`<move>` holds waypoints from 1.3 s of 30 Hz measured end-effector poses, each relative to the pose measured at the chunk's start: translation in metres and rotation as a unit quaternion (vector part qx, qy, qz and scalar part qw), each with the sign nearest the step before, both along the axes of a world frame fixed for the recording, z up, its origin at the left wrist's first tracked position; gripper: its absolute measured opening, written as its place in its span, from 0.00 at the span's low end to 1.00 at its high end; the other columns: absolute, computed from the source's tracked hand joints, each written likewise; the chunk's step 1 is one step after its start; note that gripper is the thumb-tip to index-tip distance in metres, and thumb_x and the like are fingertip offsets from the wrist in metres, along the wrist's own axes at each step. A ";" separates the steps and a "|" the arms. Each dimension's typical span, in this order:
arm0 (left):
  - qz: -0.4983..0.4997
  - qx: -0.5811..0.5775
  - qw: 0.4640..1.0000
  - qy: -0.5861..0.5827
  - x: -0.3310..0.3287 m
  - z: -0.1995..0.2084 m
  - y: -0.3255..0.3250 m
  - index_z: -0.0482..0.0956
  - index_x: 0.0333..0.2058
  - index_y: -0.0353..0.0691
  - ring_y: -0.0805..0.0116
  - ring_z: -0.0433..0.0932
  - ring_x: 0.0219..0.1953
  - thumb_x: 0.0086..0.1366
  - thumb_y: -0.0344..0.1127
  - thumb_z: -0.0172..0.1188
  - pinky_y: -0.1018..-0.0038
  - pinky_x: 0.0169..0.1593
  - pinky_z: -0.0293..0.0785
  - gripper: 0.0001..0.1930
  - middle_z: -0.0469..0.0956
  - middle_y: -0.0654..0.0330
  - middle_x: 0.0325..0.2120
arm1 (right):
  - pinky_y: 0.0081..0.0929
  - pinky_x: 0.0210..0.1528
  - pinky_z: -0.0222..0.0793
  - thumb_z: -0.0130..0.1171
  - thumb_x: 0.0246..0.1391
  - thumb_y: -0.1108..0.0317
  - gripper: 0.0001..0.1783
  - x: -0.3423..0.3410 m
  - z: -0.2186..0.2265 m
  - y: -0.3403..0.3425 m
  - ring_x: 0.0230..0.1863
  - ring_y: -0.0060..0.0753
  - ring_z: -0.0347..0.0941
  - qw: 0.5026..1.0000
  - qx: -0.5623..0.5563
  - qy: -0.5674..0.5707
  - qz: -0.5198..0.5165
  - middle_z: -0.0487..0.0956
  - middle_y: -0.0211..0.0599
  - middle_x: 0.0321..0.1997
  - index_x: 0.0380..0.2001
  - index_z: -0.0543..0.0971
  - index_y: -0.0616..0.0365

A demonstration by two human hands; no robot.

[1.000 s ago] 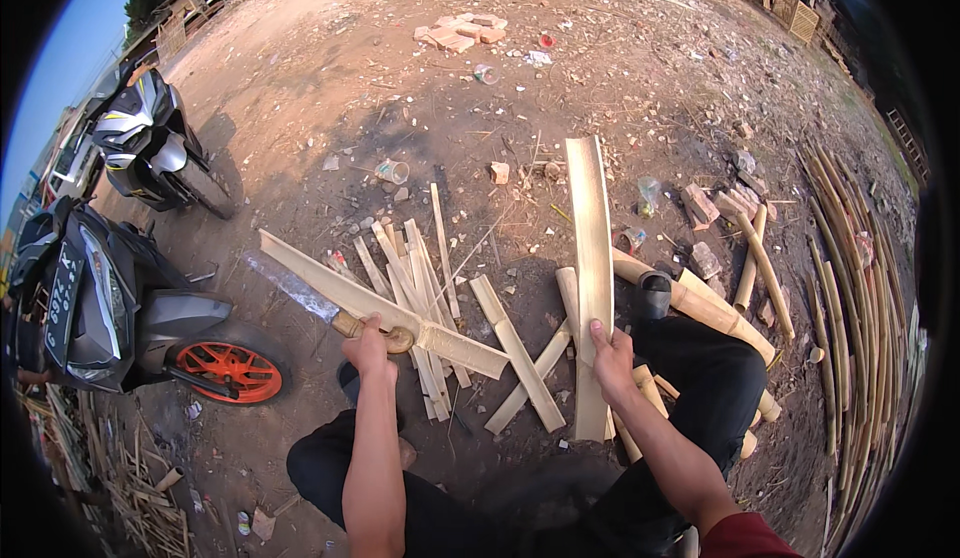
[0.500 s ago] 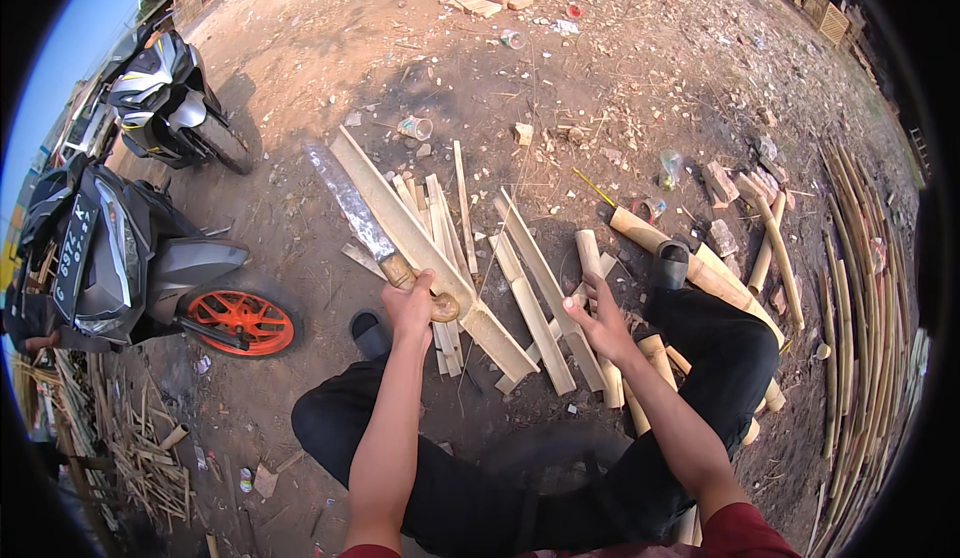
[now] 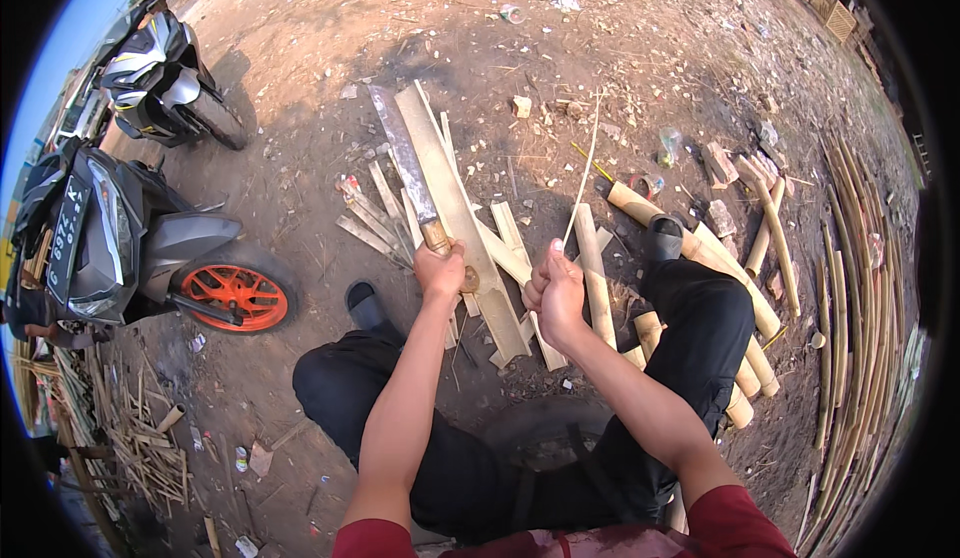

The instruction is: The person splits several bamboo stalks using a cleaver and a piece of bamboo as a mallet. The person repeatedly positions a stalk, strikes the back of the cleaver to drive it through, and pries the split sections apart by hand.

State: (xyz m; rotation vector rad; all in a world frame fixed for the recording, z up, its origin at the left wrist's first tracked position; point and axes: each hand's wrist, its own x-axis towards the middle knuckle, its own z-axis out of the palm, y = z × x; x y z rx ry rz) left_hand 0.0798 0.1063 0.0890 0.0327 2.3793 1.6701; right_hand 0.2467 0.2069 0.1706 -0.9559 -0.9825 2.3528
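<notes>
My left hand [image 3: 440,270] is closed round the wooden handle of a machete [image 3: 405,153], whose broad, stained blade points away from me. Right beside the blade lies a long split bamboo piece [image 3: 440,153]; whether my left fingers also touch it I cannot tell. My right hand [image 3: 556,293] is closed on a thin, pale bamboo strip [image 3: 586,173], which rises from the fist with a slight curve. Under and between both hands lie several flat bamboo slats [image 3: 507,226]. An uncut bamboo pole section [image 3: 594,278] lies just right of my right hand.
Thick bamboo poles [image 3: 725,268] lie by my right foot, and long thin poles [image 3: 855,298] are stacked farther right. Two motorbikes stand at the left, the nearer with an orange wheel [image 3: 236,296]. Bamboo scraps [image 3: 140,433] pile up lower left. Broken bricks [image 3: 720,165] and litter dot the dirt.
My right hand has gone from open fingers near the split bamboo to a fist holding the thin strip upright, farther left. My left hand with the machete has shifted right, its blade now steeper.
</notes>
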 end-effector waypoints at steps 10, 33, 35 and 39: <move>0.004 0.049 0.999 0.010 -0.020 0.033 -0.044 0.80 0.33 0.36 0.73 0.77 0.28 0.61 0.28 0.71 0.70 0.36 0.74 0.07 0.80 0.64 0.26 | 0.53 0.76 0.55 0.64 0.56 0.31 0.63 0.032 -0.014 0.028 0.78 0.63 0.53 0.729 0.512 -0.313 0.327 0.52 0.69 0.78 0.75 0.51 0.72; -0.075 -0.090 0.991 0.065 -0.009 0.130 -0.102 0.80 0.38 0.32 0.55 0.87 0.32 0.59 0.21 0.59 0.63 0.37 0.78 0.08 0.87 0.51 0.29 | 0.53 0.48 0.78 0.60 0.55 0.74 0.23 -0.063 -0.127 -0.016 0.44 0.65 0.81 0.784 0.580 -0.189 0.112 0.81 0.60 0.48 0.55 0.75 0.59; -0.118 -0.126 0.972 0.158 0.006 0.132 -0.106 0.80 0.37 0.31 0.50 0.86 0.33 0.57 0.22 0.60 0.61 0.37 0.78 0.08 0.85 0.49 0.28 | 0.56 0.49 0.78 0.58 0.52 0.76 0.27 -0.063 -0.130 -0.020 0.44 0.68 0.80 0.765 0.611 -0.174 0.109 0.81 0.61 0.47 0.58 0.73 0.57; -0.184 -0.187 0.923 0.283 0.030 0.128 -0.119 0.79 0.36 0.33 0.42 0.82 0.33 0.53 0.23 0.63 0.56 0.36 0.78 0.10 0.81 0.48 0.28 | 0.56 0.47 0.78 0.57 0.51 0.77 0.25 -0.071 -0.119 -0.025 0.42 0.68 0.80 0.758 0.601 -0.203 0.151 0.81 0.62 0.43 0.55 0.74 0.60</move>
